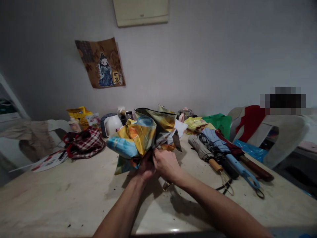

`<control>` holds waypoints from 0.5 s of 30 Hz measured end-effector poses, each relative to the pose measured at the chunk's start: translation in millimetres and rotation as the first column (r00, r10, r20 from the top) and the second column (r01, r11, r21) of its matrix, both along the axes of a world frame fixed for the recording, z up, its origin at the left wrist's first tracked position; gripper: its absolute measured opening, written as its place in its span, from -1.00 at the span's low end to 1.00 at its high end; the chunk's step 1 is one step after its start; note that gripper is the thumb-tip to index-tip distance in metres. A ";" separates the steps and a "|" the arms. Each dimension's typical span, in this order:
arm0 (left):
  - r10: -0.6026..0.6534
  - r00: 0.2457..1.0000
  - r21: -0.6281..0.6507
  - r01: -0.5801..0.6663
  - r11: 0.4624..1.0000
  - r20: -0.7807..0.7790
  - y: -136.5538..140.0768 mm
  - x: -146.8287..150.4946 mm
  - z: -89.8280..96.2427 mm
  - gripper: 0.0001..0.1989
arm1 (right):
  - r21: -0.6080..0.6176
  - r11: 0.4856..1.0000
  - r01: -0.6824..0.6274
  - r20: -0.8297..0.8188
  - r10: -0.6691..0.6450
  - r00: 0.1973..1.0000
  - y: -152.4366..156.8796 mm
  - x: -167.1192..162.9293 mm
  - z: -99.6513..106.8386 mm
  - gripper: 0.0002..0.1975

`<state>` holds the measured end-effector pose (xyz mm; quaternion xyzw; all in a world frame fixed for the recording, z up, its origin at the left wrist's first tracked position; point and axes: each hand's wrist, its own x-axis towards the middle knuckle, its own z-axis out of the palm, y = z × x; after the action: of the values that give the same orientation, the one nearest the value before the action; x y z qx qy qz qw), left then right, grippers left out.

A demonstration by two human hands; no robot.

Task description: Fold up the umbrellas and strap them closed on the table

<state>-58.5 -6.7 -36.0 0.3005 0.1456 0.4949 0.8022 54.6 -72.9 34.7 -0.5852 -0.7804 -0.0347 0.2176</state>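
Observation:
An umbrella (pixel 138 135) with a yellow, orange and blue printed canopy is in front of me, its loose panels puffed out and partly folded. My left hand (pixel 146 167) is closed around it from below, under the bunched canopy. Beside it, my right hand (pixel 167 163) has its fingers closed at the same gathered spot, almost touching the left. The umbrella's shaft and handle are largely hidden by my hands and the canopy. Several folded umbrellas lie side by side to the right, among them a grey one (pixel 201 148) and a light blue one (pixel 218 142).
On the table (pixel 74 198), a plaid cloth bag (pixel 86 143) and a hand fan (pixel 51 161) lie left. Behind stand a white kettle (pixel 112 125), a yellow bag (pixel 80 115) and a glass pot (pixel 185 113). A green bag (pixel 218 122) and chairs (pixel 287 135) are right.

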 end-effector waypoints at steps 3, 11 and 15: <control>-0.044 0.999 -0.089 0.045 0.995 0.017 -1.9 -4.0 1.4 -0.86 | -0.012 0.998 0.055 0.000 -0.055 0.999 -3.3 4.7 3.6 -0.67; -0.115 0.987 -0.244 0.140 0.960 0.114 -19.9 1.3 21.3 -0.93 | 0.020 0.970 -0.242 -0.101 0.242 0.965 0.2 24.8 -17.2 -0.75; 0.042 0.955 -0.164 0.007 0.986 0.293 -25.1 2.6 33.7 -0.78 | 0.144 0.939 -0.313 -0.494 0.342 0.799 11.8 43.3 -31.6 -0.69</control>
<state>-55.9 -31.8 -2.3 0.1552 0.0670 0.5276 0.8325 97.9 -61.1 3.2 -0.4232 -0.7822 0.1385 0.4358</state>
